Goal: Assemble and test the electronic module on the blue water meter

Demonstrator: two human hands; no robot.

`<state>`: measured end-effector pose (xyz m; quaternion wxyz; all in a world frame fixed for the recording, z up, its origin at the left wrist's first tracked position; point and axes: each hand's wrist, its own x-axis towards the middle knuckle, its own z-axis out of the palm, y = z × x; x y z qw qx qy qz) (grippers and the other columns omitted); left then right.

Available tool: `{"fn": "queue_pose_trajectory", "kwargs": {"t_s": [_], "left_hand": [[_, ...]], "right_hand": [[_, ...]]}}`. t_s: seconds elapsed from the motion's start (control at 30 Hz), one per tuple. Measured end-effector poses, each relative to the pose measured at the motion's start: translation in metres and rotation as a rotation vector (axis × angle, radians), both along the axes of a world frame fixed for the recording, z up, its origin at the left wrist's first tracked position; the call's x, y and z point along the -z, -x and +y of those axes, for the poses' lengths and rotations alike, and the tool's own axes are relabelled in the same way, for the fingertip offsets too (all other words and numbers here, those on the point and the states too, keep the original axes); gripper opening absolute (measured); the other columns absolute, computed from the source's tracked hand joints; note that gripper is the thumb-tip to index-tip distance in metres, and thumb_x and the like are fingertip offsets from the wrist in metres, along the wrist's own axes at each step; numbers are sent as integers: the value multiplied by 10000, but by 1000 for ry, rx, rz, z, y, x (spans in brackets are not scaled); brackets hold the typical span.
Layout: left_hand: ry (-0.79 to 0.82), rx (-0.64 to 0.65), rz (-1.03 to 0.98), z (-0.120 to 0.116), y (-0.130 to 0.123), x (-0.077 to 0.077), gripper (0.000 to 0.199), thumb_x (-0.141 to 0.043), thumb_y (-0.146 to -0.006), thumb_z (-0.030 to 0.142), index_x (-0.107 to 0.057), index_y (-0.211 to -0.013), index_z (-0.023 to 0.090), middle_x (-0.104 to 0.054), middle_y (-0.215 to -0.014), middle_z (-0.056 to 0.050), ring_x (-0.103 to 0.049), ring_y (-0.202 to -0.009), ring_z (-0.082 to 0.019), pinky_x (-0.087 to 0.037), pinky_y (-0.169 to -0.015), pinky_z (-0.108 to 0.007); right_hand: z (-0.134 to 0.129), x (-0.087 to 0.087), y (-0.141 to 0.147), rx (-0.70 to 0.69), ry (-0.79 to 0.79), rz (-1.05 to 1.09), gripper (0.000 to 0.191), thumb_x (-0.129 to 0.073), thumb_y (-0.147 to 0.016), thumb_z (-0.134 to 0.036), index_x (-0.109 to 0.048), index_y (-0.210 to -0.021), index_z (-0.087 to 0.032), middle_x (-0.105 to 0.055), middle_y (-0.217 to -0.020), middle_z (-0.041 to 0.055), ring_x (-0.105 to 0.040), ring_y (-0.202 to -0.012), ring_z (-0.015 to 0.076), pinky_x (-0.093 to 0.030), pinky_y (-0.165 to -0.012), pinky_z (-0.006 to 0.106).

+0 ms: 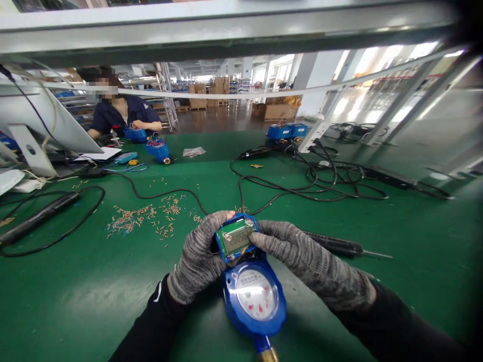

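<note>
A blue meter (pixel 255 294) with a round clear dial lies on the green bench, its brass end toward me. At its top is an open blue housing with a green circuit board and a lit-free grey display (pixel 238 240) showing digits. My left hand (pixel 199 256), in a grey knit glove, is wrapped round the housing's left side, thumb at its upper edge. My right hand (pixel 302 254), gloved alike, has its fingers together on the housing's right edge, fingertips touching the display's right side.
Many small screws (pixel 130 219) lie scattered at left. A black screwdriver (pixel 339 245) is beside my right hand, another black tool (pixel 41 216) at far left. Cables (pixel 302 188) tangle behind. A person (pixel 123 113) sits across, near blue meters (pixel 157 149). A metal beam (pixel 226 30) crosses overhead.
</note>
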<state>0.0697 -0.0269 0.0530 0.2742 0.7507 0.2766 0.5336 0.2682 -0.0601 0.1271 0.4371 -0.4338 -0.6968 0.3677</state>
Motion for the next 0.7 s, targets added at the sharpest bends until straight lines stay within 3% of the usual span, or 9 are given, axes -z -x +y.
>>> {"fn": "queue_pose_trajectory", "kwargs": {"t_s": [0.17, 0.3, 0.33, 0.4, 0.5, 0.67, 0.7], "left_hand": [[187, 74, -90, -4, -1, -3, 695, -845, -708, 209, -554, -1328, 320, -633, -1331, -94, -630, -1206, -311, -546, -1020, -514], [334, 162, -187, -6, 16, -9, 951, -862, -681, 216, -374, -1480, 383, -441, -1538, -107, -587, -1259, -338, -567, -977, -512], [338, 141, -181, -5, 22, -11, 904, -856, -691, 231, -409, -1463, 374, -460, -1523, -107, -601, -1237, -333, -561, -979, -520], [350, 95, -118, -3, 34, -15, 613, -811, -747, 260, -587, -1314, 317, -600, -1375, -104, -632, -1183, -312, -530, -1006, -540], [398, 107, 5, -3, 45, -22, 261, -739, -816, 247, -723, -1077, 264, -707, -1168, -94, -643, -1168, -301, -492, -1041, -559], [423, 268, -49, -11, 37, -28, 340, -679, -863, 252, -702, -1202, 274, -719, -1209, -98, -673, -1155, -291, -541, -1001, -522], [396, 226, -110, -12, 34, -28, 299, -677, -866, 277, -726, -1161, 275, -744, -1154, -88, -701, -1105, -281, -574, -958, -494]], "right_hand": [[-5, -11, -1, 13, -8, -22, 229, -651, -855, -494, -776, -837, -303, -788, -830, -8, -742, -791, 215, -641, -704, 370], [-4, 8, -19, 53, -77, -54, 242, -680, -828, -505, -774, -949, -316, -774, -1066, 10, -715, -1010, 249, -594, -900, 439], [-4, 16, -25, 40, -91, -81, 259, -695, -819, -494, -767, -998, -321, -755, -1137, 15, -695, -1072, 259, -570, -945, 455], [-3, 32, -33, 43, -88, -105, 272, -713, -813, -466, -760, -1037, -319, -728, -1208, 28, -669, -1133, 276, -543, -984, 481], [-2, 46, -34, 92, -31, -51, 236, -710, -831, -436, -763, -1030, -321, -729, -1209, 28, -660, -1155, 301, -549, -976, 507], [-9, 47, -22, 40, 125, 43, 324, -625, -905, -416, -704, -1204, -319, -709, -1253, 34, -619, -1224, 306, -541, -1000, 475], [-10, 46, -20, 43, 141, 62, 335, -635, -900, -409, -698, -1217, -319, -705, -1262, 36, -614, -1232, 307, -541, -1002, 467]]}}
